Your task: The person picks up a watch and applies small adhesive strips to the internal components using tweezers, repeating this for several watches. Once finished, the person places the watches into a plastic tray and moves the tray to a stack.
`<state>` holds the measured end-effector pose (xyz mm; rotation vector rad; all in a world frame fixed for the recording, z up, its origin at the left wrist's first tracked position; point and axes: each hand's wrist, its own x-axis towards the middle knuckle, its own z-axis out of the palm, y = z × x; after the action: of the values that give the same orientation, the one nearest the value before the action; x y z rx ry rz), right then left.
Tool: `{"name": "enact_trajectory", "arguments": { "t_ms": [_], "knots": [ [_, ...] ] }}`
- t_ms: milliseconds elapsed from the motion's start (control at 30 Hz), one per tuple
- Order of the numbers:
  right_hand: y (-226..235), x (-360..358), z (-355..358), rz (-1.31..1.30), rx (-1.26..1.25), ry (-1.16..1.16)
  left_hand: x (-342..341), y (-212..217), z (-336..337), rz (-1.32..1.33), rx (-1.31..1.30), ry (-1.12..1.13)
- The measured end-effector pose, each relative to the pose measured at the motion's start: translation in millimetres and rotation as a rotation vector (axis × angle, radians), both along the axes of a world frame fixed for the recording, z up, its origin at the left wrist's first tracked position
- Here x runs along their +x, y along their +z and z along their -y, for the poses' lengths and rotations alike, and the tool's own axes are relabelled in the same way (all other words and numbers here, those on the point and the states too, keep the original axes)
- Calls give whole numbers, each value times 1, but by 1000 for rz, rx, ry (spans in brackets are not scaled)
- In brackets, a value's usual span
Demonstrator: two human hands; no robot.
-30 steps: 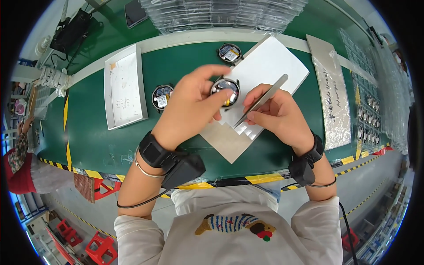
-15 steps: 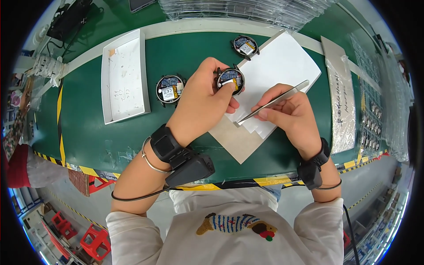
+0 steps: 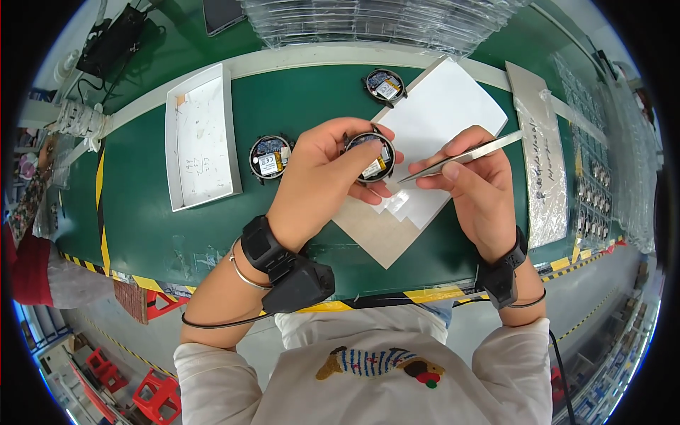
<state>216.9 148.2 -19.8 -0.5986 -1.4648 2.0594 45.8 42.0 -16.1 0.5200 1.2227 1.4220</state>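
Over to the green table (image 3: 142, 227), carrying a white tray (image 3: 202, 134) and, right of it, two open watch cases (image 3: 269, 164), paper-topped board (image 3: 379, 244), wrapped board (image 3: 544, 170).

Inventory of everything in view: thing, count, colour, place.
Table: 1, green, middle
Held watch case: 1, dark, opened, centre
Loose watch case: 1, dark, opened, left of centre
Far watch case: 1, dark, opened, beyond centre
Tweezers: 1, silver, right of centre
Sheet: 1, white, on card
Card: 1, grey-brown, under sheet
Shallow box: 1, white, left
Wrapped board: 1, grey, right
Plastic trays: many, clear, far edge
Flat device: 1, dark, far left
Red stools: several, floor
Co-worker: 1, red clothing, left edge
Background items: too small to count
Wrist devices: 2, black, wrists
Left hand: 1, bare, holding centre case
Right hand: 1, bare, holding tweezers
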Motion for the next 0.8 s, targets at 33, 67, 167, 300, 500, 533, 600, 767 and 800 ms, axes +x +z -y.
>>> {"name": "enact_trajectory", "arguments": {
  "t_ms": [33, 67, 167, 300, 500, 533, 600, 767, 800],
  "knots": [
    [1, 1, 0, -30, 8, 10, 2, 2, 0, -3, -4, -10],
    [2, 1, 1, -31, 10, 5, 4, 3, 0, -5, -8, -19],
    [7, 0, 4, -121, -8, 33, 5, 4, 0, -27, -13, -61],
    [8, 3, 2, -145, 31, 26, 3, 1, 2, -93, 8, -141],
    [7, 1, 7, -161, -5, -51, 8, 2, 4, -11, 48, -52],
    [6, 0, 8, -175, -15, -59, 10, 2, 5, -11, 48, -53],
    [5, -2, 10, -189, -26, -66, 14, 3, 5, 32, 70, -22],
    [2, -1, 14, -184, 94, -97, 18, 6, 6, 26, 71, -28],
    [2, -1, 14, -184, 132, -105, 18, 5, 6, 28, 71, -27]
  ]
}}
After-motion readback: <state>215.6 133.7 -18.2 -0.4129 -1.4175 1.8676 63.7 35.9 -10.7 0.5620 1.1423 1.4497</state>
